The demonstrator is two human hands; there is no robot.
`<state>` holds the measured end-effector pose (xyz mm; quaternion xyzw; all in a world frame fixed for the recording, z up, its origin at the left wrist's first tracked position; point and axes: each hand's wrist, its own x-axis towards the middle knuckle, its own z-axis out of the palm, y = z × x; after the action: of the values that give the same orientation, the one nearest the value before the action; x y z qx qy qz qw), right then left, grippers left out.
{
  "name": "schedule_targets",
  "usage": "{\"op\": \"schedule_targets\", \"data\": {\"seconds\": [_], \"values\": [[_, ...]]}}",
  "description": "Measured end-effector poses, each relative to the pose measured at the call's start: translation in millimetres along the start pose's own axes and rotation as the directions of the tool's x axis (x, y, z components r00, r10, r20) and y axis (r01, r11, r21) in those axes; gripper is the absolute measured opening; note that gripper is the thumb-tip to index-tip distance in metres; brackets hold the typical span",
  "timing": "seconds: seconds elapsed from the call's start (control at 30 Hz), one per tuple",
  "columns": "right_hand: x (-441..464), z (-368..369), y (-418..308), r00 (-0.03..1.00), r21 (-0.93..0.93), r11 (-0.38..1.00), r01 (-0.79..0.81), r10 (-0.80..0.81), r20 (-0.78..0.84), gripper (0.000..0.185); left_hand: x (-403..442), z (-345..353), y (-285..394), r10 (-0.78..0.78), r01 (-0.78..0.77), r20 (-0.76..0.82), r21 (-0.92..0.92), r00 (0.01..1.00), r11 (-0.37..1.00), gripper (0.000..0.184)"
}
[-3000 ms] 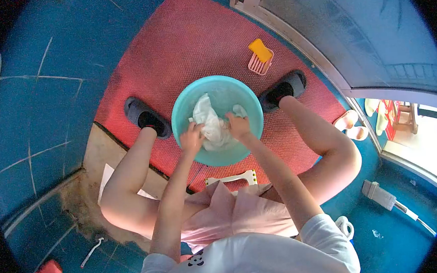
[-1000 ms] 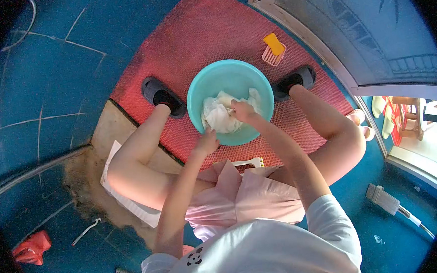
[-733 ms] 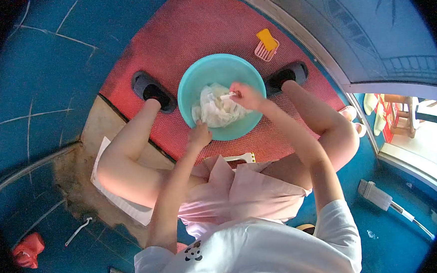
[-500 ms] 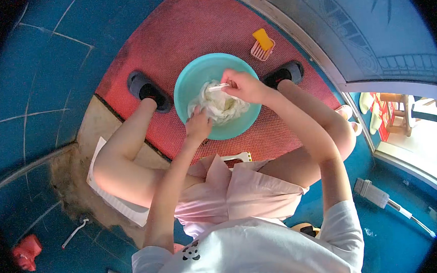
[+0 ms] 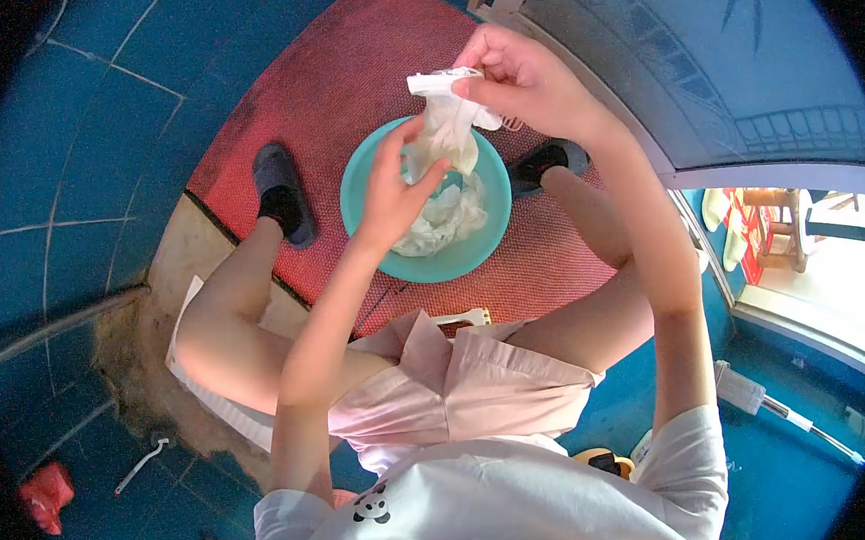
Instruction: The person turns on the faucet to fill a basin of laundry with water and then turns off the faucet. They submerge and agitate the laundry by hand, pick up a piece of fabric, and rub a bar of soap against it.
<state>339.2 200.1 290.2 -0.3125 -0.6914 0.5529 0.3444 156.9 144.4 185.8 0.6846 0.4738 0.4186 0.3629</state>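
Note:
A wet white cloth hangs in folds above the turquoise basin, its lower part reaching down inside the rim. My right hand pinches its upper edge, where a stiff-looking white band shows. Beside the hanging part is my left hand, fingers and thumb spread apart; whether they touch the fabric I cannot tell. More white fabric lies bunched in the bottom of the basin, and I cannot see if it is one piece with the cloth held up.
The basin stands on a red textured mat, between my feet in dark slippers. A pink soap dish is mostly hidden behind my right hand. Behind the basin edge nearest me lies a white-handled brush. A frosted door borders the right.
My right hand has lifted the white cloth up and away from me, out of the basin. My left hand has let go of the fabric and risen beside it with fingers spread.

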Motion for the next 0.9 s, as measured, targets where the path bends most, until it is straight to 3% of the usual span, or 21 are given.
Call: {"op": "schedule_targets", "data": {"seconds": [0.13,0.2,0.23,0.3,0.37,0.47,0.53,0.6,0.67,0.73,0.87,0.9], "values": [[-1.2,8.4,25.3,1.000,0.037,0.999,-0.022,0.022,-0.008,0.015,15.2,2.0,5.0,0.170,-0.160,-0.036,0.186,0.985,0.969,0.050],[-2.2,20.0,45.7,1.000,0.120,0.993,0.010,-0.009,-0.008,0.016,17.8,4.3,0.6,0.020,-0.021,0.010,0.048,1.000,0.999,0.046],[-3.2,24.4,54.9,1.000,0.123,0.992,0.008,-0.007,-0.009,0.016,17.7,3.2,-0.7,0.017,-0.018,0.012,0.049,1.000,0.999,0.046],[-6.4,31.3,74.5,0.998,0.035,0.997,-0.070,0.070,-0.006,0.018,17.3,-2.1,-3.7,-0.346,0.367,0.238,-0.051,0.908,0.929,0.038],[-9.1,31.5,103.5,0.990,0.063,0.988,-0.140,0.140,0.000,0.021,6.7,2.2,-34.1,-0.343,0.351,0.186,-0.011,0.921,0.936,0.029],[-13.4,28.6,120.2,0.957,-0.226,0.932,-0.283,0.290,-0.001,0.025,-7.2,1.7,-75.2,-0.310,0.326,0.155,-0.085,0.938,0.942,0.029],[-18.0,29.1,130.0,0.971,-0.179,0.956,-0.231,0.239,0.024,0.024,-9.0,-2.5,-88.2,-0.470,0.456,0.202,0.115,0.859,0.883,0.030],[-19.8,26.8,129.8,0.980,-0.130,0.975,-0.182,0.190,0.055,0.024,-15.9,-5.5,-94.1,-0.488,0.461,0.197,0.166,0.851,0.872,0.031],[-20.3,21.1,118.9,0.940,-0.036,0.944,-0.329,0.330,0.081,0.022,-23.4,-8.5,-101.5,-0.508,0.468,0.193,0.217,0.840,0.857,0.032],[-20.0,17.6,102.8,0.934,0.019,0.937,-0.348,0.345,0.097,0.020,-29.4,-8.4,-119.4,-0.559,0.409,0.311,0.433,0.768,0.803,0.039],[-23.0,9.4,57.9,0.892,0.060,0.894,-0.444,0.435,0.120,0.018,-30.3,-1.0,-113.2,-0.584,0.343,0.285,0.587,0.760,0.733,0.056],[-25.7,6.5,54.8,0.891,0.058,0.893,-0.447,0.438,0.118,0.018,-29.7,3.7,-112.2,-0.451,0.248,0.251,0.566,0.857,0.786,0.065]]}}
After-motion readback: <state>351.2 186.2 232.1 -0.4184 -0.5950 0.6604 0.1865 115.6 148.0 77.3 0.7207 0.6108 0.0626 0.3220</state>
